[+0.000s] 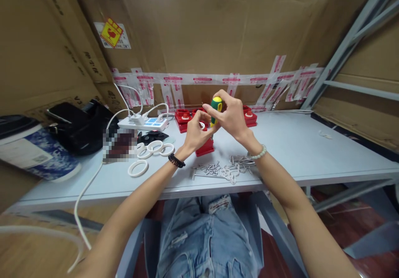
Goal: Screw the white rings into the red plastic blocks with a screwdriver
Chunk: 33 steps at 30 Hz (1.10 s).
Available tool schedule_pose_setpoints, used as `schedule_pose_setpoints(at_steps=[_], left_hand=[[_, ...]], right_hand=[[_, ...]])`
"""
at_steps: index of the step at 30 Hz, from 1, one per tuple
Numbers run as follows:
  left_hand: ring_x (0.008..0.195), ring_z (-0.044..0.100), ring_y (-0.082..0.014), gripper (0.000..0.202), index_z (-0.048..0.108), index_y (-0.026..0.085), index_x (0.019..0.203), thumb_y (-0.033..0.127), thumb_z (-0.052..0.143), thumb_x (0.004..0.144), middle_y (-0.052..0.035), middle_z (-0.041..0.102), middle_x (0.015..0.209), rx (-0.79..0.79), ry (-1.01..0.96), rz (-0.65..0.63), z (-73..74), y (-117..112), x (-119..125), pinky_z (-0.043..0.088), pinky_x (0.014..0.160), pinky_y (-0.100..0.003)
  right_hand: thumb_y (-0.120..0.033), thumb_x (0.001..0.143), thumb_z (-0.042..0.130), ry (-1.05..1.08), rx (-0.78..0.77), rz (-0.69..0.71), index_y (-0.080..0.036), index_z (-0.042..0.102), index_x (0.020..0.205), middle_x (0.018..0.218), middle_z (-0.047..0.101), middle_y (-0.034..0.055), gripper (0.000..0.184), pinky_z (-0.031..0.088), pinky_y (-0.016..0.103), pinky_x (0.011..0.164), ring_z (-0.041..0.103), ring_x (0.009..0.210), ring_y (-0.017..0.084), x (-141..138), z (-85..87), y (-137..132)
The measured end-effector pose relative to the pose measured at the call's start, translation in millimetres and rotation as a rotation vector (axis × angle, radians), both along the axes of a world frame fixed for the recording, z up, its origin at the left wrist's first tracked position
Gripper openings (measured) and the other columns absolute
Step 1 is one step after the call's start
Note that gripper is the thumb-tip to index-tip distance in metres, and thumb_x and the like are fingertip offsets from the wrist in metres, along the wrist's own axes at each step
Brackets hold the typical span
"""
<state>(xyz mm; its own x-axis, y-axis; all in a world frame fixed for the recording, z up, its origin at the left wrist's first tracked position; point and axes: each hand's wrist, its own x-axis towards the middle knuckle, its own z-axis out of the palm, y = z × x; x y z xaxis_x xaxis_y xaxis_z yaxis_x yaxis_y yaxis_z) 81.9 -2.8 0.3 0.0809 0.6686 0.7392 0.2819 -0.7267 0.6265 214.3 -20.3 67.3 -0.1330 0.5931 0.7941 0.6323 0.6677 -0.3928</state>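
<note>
Screwdriver point(216, 104) gripped by both hands over a red part

The screwdriver, with a green and yellow handle, stands nearly upright at the middle of the view, just above the surface point(311, 145). The right hand point(233, 116), with a pale bead bracelet at its wrist, is closed around the top of the handle, its fingers curled over the yellow end. The left hand point(193, 133), with a black bracelet at its wrist, is closed lower down, its fingertips pinched at the base of the handle where the shaft begins. The two hands touch each other there, and the shaft is mostly hidden behind them. Something small and white shows between the left fingers, but what it is cannot be told.

Directly under the hands a red part point(205, 147) sits on the surface, and the tool points down into it. Just in front of it, nearer the person, lies a loose heap of metal screws point(218, 170). To the left of the left hand lie several white rings point(155, 146), one of them apart and closer to the edge. Behind the hands, more red parts point(183, 118) stand in a row against the cardboard wall point(218, 33), which is crossed by strips of printed tape point(202, 79). A white power strip point(144, 123) with plugged cables lies left of that row, and a black bag point(82, 128) lies farther left.
</note>
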Motion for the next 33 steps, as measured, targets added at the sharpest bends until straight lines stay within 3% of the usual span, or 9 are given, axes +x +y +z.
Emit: schedule_pose_setpoints(at_steps=[3,7,9,12,16,22,26,29,33], left_hand=[[0.064,0.056,-0.0112,0.023,0.054,0.019,0.075,0.034,0.071,0.075,0.0012,0.063,0.072,0.004,0.019,-0.012,-0.7,1,-1,0.040,0.059,-0.025],[0.067,0.058,-0.0130,0.011,0.062,0.018,0.079,0.030,0.062,0.081,-0.0008,0.068,0.078,-0.011,0.108,0.001,1.1,-1,-3,0.042,0.063,-0.027],[0.072,0.060,-0.0142,0.011,0.063,0.019,0.084,0.028,0.059,0.081,-0.0022,0.070,0.084,0.001,0.124,0.022,1.2,-3,-2,0.044,0.066,-0.028],[0.075,0.059,-0.0140,0.020,0.058,0.019,0.090,0.033,0.067,0.077,-0.0026,0.068,0.089,0.032,0.087,0.051,-0.2,-4,-1,0.044,0.066,-0.026],[0.066,0.055,-0.0117,0.020,0.055,0.019,0.083,0.032,0.068,0.076,0.0005,0.064,0.076,0.063,0.062,0.048,-1.4,-2,-2,0.042,0.062,-0.025],[0.071,0.057,-0.0135,0.011,0.061,0.017,0.088,0.024,0.059,0.080,-0.0027,0.069,0.086,0.038,0.139,-0.024,-0.2,-5,0,0.040,0.064,-0.027],[0.072,0.057,-0.0131,0.019,0.058,0.018,0.089,0.027,0.067,0.075,-0.0020,0.067,0.086,0.050,0.084,0.029,-1.7,-5,1,0.042,0.065,-0.026],[0.068,0.055,-0.0116,0.021,0.055,0.019,0.085,0.029,0.070,0.073,0.0006,0.065,0.079,0.042,0.049,0.043,-3.3,-2,-1,0.042,0.063,-0.025],[0.069,0.058,-0.0124,0.012,0.059,0.019,0.082,0.028,0.064,0.078,-0.0001,0.067,0.078,0.009,0.075,0.022,-3.8,1,-4,0.042,0.064,-0.025]], right_hand=[[-0.043,0.082,0.062,-0.015,-0.006,-0.005,-0.018,0.061,0.090,0.073,0.059,-0.0011,0.026,0.039,0.028,0.063,0.048,0.062,0.012,-1,-1.2,-1],[-0.038,0.088,0.053,-0.001,-0.080,0.257,-0.020,0.058,0.113,0.094,0.065,0.0020,0.031,0.045,0.029,0.074,0.058,0.077,0.013,8,1.1,0],[-0.036,0.088,0.053,-0.001,-0.088,0.312,-0.020,0.059,0.113,0.097,0.066,0.0024,0.030,0.046,0.029,0.076,0.059,0.081,0.014,10,1.9,1],[-0.040,0.083,0.062,0.004,-0.033,0.192,-0.019,0.061,0.099,0.087,0.065,0.0009,0.026,0.045,0.028,0.070,0.057,0.072,0.013,6,0.8,0],[-0.042,0.080,0.065,0.010,-0.013,0.060,-0.020,0.060,0.093,0.074,0.061,-0.0015,0.026,0.042,0.028,0.065,0.051,0.064,0.012,1,-1.6,-3],[-0.032,0.086,0.054,0.015,-0.102,0.332,-0.018,0.057,0.116,0.090,0.067,0.0020,0.033,0.047,0.028,0.075,0.060,0.076,0.012,7,-0.2,0],[-0.033,0.086,0.055,0.029,-0.049,0.186,-0.017,0.063,0.095,0.085,0.065,0.0018,0.020,0.045,0.028,0.071,0.057,0.071,0.012,0,-3.7,0],[-0.036,0.085,0.056,0.015,-0.060,0.157,-0.019,0.060,0.109,0.090,0.066,0.0023,0.029,0.047,0.030,0.075,0.061,0.077,0.015,-4,-6.5,-1],[-0.032,0.089,0.049,-0.008,-0.081,0.333,-0.021,0.052,0.128,0.117,0.064,0.0060,0.040,0.047,0.035,0.091,0.062,0.100,0.017,4,-3.4,1]])
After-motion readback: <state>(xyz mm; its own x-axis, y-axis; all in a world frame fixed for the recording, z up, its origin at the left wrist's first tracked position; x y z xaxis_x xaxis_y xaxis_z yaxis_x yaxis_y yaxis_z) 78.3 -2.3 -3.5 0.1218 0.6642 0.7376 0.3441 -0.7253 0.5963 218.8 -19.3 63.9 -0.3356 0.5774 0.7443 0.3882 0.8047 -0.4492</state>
